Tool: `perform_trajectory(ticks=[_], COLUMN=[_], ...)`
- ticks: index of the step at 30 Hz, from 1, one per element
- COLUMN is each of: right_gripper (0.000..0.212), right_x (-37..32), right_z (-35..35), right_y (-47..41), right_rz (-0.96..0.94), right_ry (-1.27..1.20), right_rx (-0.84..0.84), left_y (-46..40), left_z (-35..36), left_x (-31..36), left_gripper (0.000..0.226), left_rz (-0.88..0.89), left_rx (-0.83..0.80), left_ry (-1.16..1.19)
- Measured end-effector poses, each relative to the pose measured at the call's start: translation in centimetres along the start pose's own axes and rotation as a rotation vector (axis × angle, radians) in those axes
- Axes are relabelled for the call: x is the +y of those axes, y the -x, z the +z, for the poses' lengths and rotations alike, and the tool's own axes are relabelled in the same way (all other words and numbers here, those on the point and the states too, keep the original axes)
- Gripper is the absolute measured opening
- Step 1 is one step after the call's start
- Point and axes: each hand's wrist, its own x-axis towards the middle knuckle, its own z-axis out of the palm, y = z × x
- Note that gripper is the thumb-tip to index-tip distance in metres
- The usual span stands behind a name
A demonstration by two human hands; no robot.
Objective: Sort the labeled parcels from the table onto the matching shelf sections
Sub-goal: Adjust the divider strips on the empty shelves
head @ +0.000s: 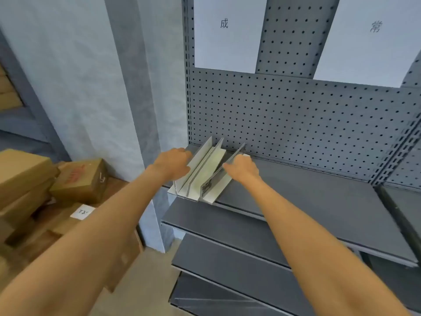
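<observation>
both forearms reach to the shelf (pixel 319 195); left hand (pixel 172 164) and right hand (pixel 242 166) grip the metal dividers (pixel 200 176) from either side, probably squaring them under the section sign (pixel 224 30).

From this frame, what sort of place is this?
Likely a stockroom or parcel sorting area: grey metal shelving with a pegboard back, paper section signs taped on it, and stacked cardboard boxes at left.
</observation>
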Motion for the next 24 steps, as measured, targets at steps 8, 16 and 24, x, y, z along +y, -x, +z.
perform_trajectory(ticks=[8, 16, 24], right_gripper=[0.033, 0.015, 0.016], right_x=[-1.5, -2.3, -0.7], right_z=[4.0, 4.6, 3.2], right_y=[-1.4, -1.9, -1.0], right_rz=[0.188, 0.227, 0.254], right_ry=[-0.26, -0.27, -0.14], right_rx=[-0.058, -0.035, -0.006], left_y=[-1.0, -1.2, -1.3], left_z=[0.9, 2.6, 2.6], left_x=[0.3, 0.3, 0.8], left_gripper=[0.045, 0.051, 0.052], left_rz=[-0.027, -0.026, -0.015], left_rx=[-0.008, -0.017, 0.044], left_ry=[0.098, 0.175, 0.174])
